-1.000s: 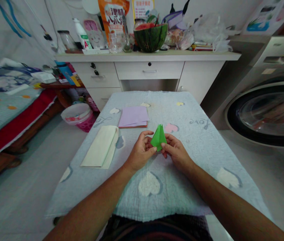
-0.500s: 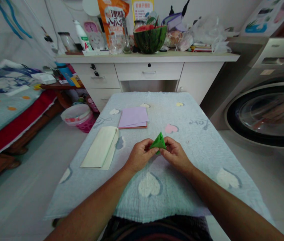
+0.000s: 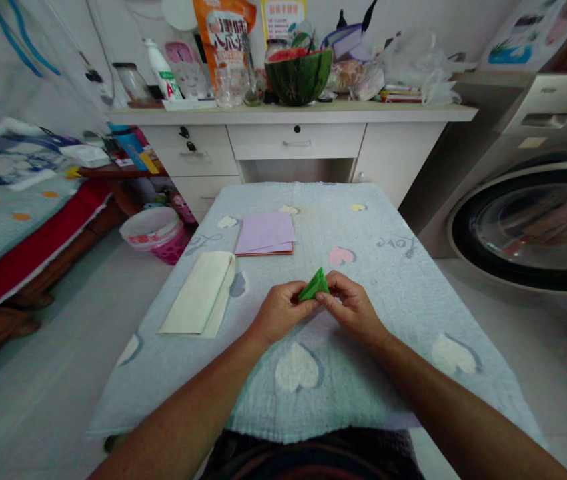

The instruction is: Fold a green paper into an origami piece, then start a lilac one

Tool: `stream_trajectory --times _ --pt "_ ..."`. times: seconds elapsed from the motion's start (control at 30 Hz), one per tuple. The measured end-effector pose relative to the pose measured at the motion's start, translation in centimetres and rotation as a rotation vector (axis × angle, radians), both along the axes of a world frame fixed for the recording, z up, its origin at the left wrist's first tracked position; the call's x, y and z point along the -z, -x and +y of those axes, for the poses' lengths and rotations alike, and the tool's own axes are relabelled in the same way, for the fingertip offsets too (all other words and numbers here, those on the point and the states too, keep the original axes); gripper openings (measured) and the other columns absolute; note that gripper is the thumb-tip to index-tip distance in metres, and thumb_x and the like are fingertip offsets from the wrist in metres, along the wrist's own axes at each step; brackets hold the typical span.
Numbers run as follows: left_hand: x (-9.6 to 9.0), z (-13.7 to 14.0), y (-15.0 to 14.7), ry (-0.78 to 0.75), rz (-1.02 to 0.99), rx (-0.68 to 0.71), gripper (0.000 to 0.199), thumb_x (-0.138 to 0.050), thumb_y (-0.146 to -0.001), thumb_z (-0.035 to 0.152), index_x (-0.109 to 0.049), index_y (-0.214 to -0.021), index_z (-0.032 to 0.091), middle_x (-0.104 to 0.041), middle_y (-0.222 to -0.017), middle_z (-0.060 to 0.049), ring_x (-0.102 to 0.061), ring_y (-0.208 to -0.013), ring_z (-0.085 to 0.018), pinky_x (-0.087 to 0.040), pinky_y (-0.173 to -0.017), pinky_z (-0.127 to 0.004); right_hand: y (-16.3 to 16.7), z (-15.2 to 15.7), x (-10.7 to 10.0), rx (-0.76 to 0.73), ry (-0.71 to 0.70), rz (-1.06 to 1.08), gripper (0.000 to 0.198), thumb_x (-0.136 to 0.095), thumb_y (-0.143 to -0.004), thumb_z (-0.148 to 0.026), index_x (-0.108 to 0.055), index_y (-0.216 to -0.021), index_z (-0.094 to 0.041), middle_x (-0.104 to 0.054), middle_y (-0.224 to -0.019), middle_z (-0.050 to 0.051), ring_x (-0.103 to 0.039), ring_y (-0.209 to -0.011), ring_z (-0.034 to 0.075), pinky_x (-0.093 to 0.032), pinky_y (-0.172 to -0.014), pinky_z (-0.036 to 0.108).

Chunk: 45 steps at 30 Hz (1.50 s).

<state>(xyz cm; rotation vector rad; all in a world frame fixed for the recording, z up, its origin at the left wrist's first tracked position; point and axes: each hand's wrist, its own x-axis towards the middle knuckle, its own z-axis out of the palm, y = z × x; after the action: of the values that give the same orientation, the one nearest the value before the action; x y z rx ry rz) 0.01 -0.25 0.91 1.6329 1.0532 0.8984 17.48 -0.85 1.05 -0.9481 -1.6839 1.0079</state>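
Note:
A small piece of folded green paper [image 3: 313, 285] with a pointed top is held between my two hands, above the cloth-covered table. My left hand [image 3: 283, 308] pinches its left side, thumb toward me and fingers partly behind it. On the other side my right hand [image 3: 348, 303] grips the paper, its thumb lying across the front face near the lower right. The fingertips behind the paper are hidden. Beyond my hands lies a stack of square paper [image 3: 266, 232], lilac on top with a red edge beneath. A folded cream sheet [image 3: 198, 293] rests to the left.
The table [image 3: 297, 407] wears a pale blue cloth with hearts. Behind it a white cabinet [image 3: 297, 141] carries a cut watermelon [image 3: 298, 79], jars and bags. A washing machine [image 3: 528, 200] stands at right; a pink bin [image 3: 156, 235] and a bed [image 3: 28, 220] are at left.
The green paper has turned and flattened a little, its opening narrower. My right thumb has moved up and left onto its front face. The stack and cream sheet lie as before.

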Motion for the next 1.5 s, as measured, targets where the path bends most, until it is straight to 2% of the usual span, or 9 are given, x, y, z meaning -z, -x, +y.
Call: stream_trajectory --times 0.17,0.27,0.37,0.5,0.63,0.87,1.0,1.3,1.5 --pt "-0.2 0.1 0.1 0.002 0.008 -0.002 0.028 -0.067 -0.078 0.043 -0.069 -0.076 0.015 -0.059 -0.067 0.001 -0.052 -0.065 -0.013 -0.038 -0.061 -0.024 0.2 -0.2 -0.3 0.001 -0.034 -0.011 0.010 -0.061 -0.086 -0.032 -0.059 -0.083 -0.022 -0.055 -0.079 0.001 -0.053 -0.074 0.016 -0.044 -0.069 0.030" --pt "0.0 0.2 0.2 -0.018 -0.006 -0.012 0.024 -0.069 -0.077 0.039 -0.069 -0.078 0.015 -0.060 -0.069 0.000 -0.053 -0.067 -0.014 -0.040 -0.062 -0.024 0.1 -0.6 -0.6 0.015 -0.013 0.080 0.021 -0.065 -0.083 -0.033 -0.056 -0.099 -0.025 -0.055 -0.089 0.002 -0.054 -0.081 0.017 -0.046 -0.072 0.030" --pt "0.3 0.3 0.2 -0.036 -0.021 0.002 0.017 -0.069 -0.076 0.033 -0.069 -0.078 0.016 -0.060 -0.073 -0.001 -0.055 -0.072 -0.015 -0.042 -0.065 -0.025 -0.2 -0.8 -0.9 0.026 0.017 0.173 0.023 -0.059 -0.087 -0.034 -0.054 -0.108 -0.026 -0.056 -0.096 0.004 -0.055 -0.088 0.019 -0.046 -0.076 0.032" --pt "0.4 0.2 0.1 0.013 -0.030 0.050 0.014 -0.069 -0.075 0.028 -0.068 -0.079 0.015 -0.059 -0.073 0.000 -0.054 -0.071 -0.014 -0.040 -0.064 -0.024 -0.6 -0.6 -1.2 0.011 0.038 0.138 0.017 -0.058 -0.088 -0.031 -0.060 -0.104 -0.026 -0.056 -0.093 0.003 -0.055 -0.084 0.018 -0.045 -0.074 0.031" --pt "0.4 0.0 0.0 0.077 -0.083 0.144 0.016 -0.066 -0.077 0.025 -0.067 -0.090 0.015 -0.060 -0.077 0.000 -0.054 -0.071 -0.013 -0.040 -0.063 -0.023 -0.9 -0.1 -1.2 0.002 -0.014 0.103 0.009 -0.060 -0.086 -0.029 -0.063 -0.092 -0.024 -0.055 -0.087 0.003 -0.053 -0.080 0.017 -0.044 -0.072 0.031" --pt "0.5 -0.2 0.1 0.080 -0.023 0.167 0.022 -0.064 -0.081 0.035 -0.064 -0.086 0.014 -0.053 -0.071 0.002 -0.047 -0.065 -0.011 -0.035 -0.059 -0.023 -0.9 -0.1 -1.1 0.003 0.011 0.128 0.005 -0.061 -0.084 -0.027 -0.061 -0.084 -0.022 -0.054 -0.079 0.001 -0.051 -0.072 0.014 -0.042 -0.066 0.028" --pt "0.7 0.0 0.2 0.068 0.002 0.156 0.025 -0.065 -0.080 0.038 -0.063 -0.076 0.013 -0.049 -0.066 0.003 -0.044 -0.063 -0.011 -0.033 -0.058 -0.022 -0.9 -0.1 -1.2 -0.014 -0.040 0.062 0.002 -0.060 -0.083 -0.022 -0.060 -0.081 -0.020 -0.054 -0.078 0.001 -0.051 -0.071 0.014 -0.042 -0.066 0.028" --pt "0.6 0.3 0.2 0.029 0.074 0.186 0.026 -0.065 -0.079 0.037 -0.060 -0.068 0.014 -0.047 -0.062 0.004 -0.044 -0.062 -0.010 -0.031 -0.057 -0.022 -1.0 -0.1 -1.7 -0.027 -0.142 0.039 0.010 -0.057 -0.081 -0.014 -0.063 -0.076 -0.020 -0.055 -0.074 0.001 -0.051 -0.070 0.014 -0.040 -0.065 0.029" --pt "0.7 0.3 0.2 0.029 0.055 0.194 0.026 -0.066 -0.079 0.037 -0.060 -0.067 0.014 -0.047 -0.062 0.004 -0.044 -0.061 -0.010 -0.032 -0.057 -0.022 -1.1 -0.3 -1.9 -0.030 -0.154 0.044 0.012 -0.056 -0.084 -0.016 -0.065 -0.076 -0.020 -0.056 -0.074 0.001 -0.053 -0.071 0.015 -0.041 -0.065 0.030"
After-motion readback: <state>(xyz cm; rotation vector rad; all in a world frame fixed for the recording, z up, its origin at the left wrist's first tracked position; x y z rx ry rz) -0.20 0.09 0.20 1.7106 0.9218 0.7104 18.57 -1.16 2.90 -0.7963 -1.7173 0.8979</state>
